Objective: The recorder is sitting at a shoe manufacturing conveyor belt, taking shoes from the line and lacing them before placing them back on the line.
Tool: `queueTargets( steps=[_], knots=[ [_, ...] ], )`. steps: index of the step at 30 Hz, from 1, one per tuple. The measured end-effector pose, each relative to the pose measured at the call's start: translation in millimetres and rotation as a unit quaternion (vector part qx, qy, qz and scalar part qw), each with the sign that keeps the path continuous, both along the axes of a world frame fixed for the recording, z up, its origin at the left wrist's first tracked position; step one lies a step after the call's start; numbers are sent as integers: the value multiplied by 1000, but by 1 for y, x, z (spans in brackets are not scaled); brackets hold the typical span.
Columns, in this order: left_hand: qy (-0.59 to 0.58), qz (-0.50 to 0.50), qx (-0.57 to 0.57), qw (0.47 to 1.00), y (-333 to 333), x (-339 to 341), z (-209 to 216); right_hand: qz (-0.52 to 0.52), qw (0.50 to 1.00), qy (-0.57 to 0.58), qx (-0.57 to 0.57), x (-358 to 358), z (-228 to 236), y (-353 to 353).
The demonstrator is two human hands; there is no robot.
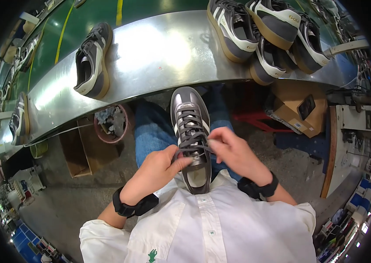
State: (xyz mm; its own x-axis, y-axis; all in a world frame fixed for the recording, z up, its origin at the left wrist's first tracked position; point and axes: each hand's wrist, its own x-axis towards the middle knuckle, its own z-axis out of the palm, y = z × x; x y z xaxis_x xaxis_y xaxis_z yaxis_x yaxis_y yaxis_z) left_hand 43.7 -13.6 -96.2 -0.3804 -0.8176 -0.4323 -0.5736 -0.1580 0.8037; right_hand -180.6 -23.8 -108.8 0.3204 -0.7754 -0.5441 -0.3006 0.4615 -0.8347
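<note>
A dark grey sneaker (186, 97) with white side stripes rests upright over my lap, its toe pointing at the bench edge and its heel toward my shirt. Grey shoelaces (190, 129) criss-cross up its tongue, and their loose ends are drawn out to both sides near the ankle opening. My left hand (159, 168) is closed at the left of the tongue, with thumb and finger pinching a shoelace. On the other side my right hand (234, 151), a little blurred, has its fingertips closed on a shoelace too.
A metal bench (159, 48) runs across in front of me. One sneaker (94, 61) stands on its left part; several more are piled at the right, including a tipped sneaker (277, 22). Below are a pink bin (126, 131) with scraps, a cardboard box (72, 153) and a phone (306, 107) on cardboard.
</note>
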Motion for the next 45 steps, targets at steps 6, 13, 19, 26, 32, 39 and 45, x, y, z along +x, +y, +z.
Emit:
queueTargets(
  steps=[6, 13, 19, 26, 32, 39, 45],
  knots=[
    [136, 64, 218, 964, 3, 32, 9, -66, 990, -121, -10, -17, 0, -1],
    [147, 255, -88, 951, 33, 26, -26, -144, 988, -61, 11, -35, -28, 16],
    [-99, -137, -432, 886, -1, -11, 8, 185, 819, 194, -507, 17, 16, -1],
    [-103, -180, -368, 907, 3, -15, -12, 221, 820, 157, -503, 14, 6, -2],
    [433, 32, -166, 885, -4, 40, 123, 157, 919, -310, -185, -39, 139, -4],
    [490, -63, -206, 844, -18, 2, 166, 223, 862, -176, -419, 25, 129, -3],
    [370, -65, -241, 895, -31, -17, 78, 25, 914, -347, -210, 4, 138, -8]
  ],
)
